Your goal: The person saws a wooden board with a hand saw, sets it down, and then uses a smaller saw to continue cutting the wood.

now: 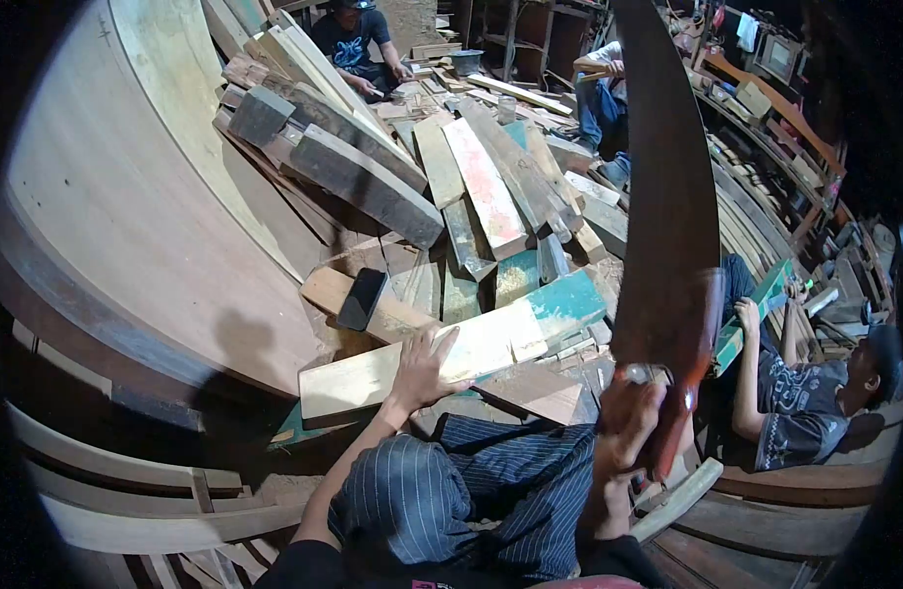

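My left hand (424,370) lies with its fingers spread on a pale wooden board (491,339), which has a green painted end at the right. My right hand (630,422) is wrapped round the red-brown handle of a handsaw (667,196). The saw's wide dark blade points upward, in front of the camera, apart from the board. Beyond my left hand a black phone (363,299) rests on another piece of wood (404,322).
Stacked beams (368,187) and planks (486,182) fill the middle. Large curved panels (127,226) stand at the left. One person (353,44) sits at the back, another (601,103) behind the saw. A co-worker (800,393) at the right holds a green piece (731,348).
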### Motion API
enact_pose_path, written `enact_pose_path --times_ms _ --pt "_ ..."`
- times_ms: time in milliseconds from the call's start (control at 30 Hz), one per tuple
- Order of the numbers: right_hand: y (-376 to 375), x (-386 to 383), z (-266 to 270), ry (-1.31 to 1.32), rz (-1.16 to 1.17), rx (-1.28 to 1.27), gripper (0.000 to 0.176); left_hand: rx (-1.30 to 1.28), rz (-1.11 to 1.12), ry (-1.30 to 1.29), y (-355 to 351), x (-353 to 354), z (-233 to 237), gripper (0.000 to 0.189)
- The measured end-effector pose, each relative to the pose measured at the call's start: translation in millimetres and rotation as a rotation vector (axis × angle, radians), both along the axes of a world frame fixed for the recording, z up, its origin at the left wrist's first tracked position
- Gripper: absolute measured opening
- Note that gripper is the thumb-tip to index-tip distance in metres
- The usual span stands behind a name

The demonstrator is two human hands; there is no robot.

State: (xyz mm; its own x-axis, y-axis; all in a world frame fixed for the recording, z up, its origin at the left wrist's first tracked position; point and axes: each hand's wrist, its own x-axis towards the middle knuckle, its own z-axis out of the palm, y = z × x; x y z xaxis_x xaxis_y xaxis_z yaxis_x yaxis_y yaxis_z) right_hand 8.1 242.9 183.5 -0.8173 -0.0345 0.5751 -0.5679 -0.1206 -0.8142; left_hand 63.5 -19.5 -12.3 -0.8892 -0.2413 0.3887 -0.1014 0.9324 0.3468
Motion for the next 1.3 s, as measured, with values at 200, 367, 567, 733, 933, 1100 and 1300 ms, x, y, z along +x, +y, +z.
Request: enact_pose_path --times_ms 200,367,567,733,933,1100,1300 --pt "56.3 35.9 -92.7 0.084 -0.110 0.386 0.021 0.011 -0.002 -0.066 -4.6 -18.8 -20.5 0.108" --pt "66.0 73.6 -150.8 -0.195 -0.098 0.583 0.011 -0.014 0.066 -0.180 24.4 -26.2 5.2 0.110" --pt "93.3 90.7 -153.2 -0.160 -0.085 0.641 0.018 0.037 0.025 -0.142 15.5 -28.8 7.1 0.106" --pt "107.3 115.3 -139.9 -0.112 -0.050 0.872 0.012 0.084 0.101 -0.169 15.1 -34.5 3.7 0.105" --pt "102.8 126.9 -152.0 -0.049 -0.023 0.757 0.012 0.076 0.095 -0.150 13.9 -34.3 6.5 0.104" --pt "115.9 132.1 -145.9 -0.037 0.027 0.825 0.011 0.079 0.105 -0.167 13.9 -34.7 6.9 0.101" --pt "107.7 121.5 -131.2 -0.120 0.105 0.898 0.014 0.076 0.070 -0.111 11.1 -33.3 0.5 0.102"
